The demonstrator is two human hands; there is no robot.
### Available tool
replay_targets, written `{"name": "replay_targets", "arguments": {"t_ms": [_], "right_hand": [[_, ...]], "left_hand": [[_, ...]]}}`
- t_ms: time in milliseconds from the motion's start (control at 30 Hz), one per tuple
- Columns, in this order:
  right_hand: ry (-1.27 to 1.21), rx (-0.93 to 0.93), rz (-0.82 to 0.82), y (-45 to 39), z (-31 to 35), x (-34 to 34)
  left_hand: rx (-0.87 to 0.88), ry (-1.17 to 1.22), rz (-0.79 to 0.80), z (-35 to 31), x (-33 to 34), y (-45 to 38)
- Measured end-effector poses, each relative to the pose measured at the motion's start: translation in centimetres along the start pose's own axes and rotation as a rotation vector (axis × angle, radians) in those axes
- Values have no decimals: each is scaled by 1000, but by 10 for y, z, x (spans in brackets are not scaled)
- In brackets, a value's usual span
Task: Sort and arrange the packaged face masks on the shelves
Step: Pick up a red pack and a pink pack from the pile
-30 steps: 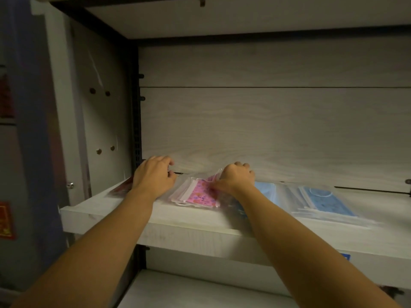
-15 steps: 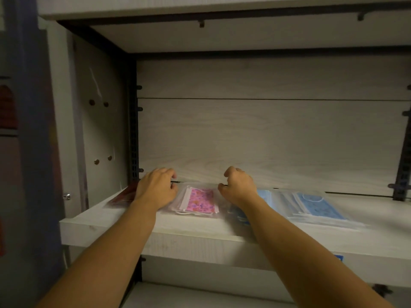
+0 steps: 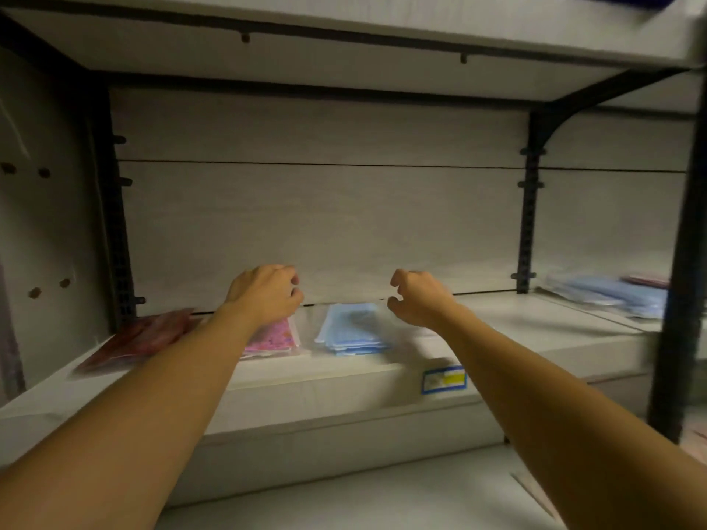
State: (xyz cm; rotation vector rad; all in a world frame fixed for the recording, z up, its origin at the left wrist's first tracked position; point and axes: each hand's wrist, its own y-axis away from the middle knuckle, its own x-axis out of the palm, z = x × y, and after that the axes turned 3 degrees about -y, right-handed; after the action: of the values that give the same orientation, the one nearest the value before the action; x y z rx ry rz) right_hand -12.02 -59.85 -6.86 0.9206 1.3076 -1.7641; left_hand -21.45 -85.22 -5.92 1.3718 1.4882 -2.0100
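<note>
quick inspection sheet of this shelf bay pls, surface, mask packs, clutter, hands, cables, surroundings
surface: pale wood-grain shelf, blue and yellow price label on its front edge
job's things: three lots lie flat in a row, red pack at left, pink patterned pack partly behind the left arm, blue mask stack in clear wrap; more blue packs in the next bay, blurred
clutter: nothing seen
hands: left hand above the pink patterned pack, fingers curled, contact cannot be told; right hand raised beside the blue mask stack, fingers loosely curled, holding nothing
cables: nothing seen
surroundings: upper shelf overhead, black bracket upright at right, pegholes in left side panel
</note>
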Motion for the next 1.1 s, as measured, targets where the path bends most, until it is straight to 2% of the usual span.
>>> {"name": "replay_targets", "arguments": {"t_ms": [167,367,867,1100], "right_hand": [[119,85,-5,36,-40,-31],[241,152,-14,66,-82,-60],[220,125,13,141,-171,-103],[188,92,24,186,-223,-132]], "left_hand": [[153,59,30,-61,5,-14],[219,66,27,-124,18,-12],[195,66,24,-241,-6,34],[137,66,70,-306,-19,68]]}}
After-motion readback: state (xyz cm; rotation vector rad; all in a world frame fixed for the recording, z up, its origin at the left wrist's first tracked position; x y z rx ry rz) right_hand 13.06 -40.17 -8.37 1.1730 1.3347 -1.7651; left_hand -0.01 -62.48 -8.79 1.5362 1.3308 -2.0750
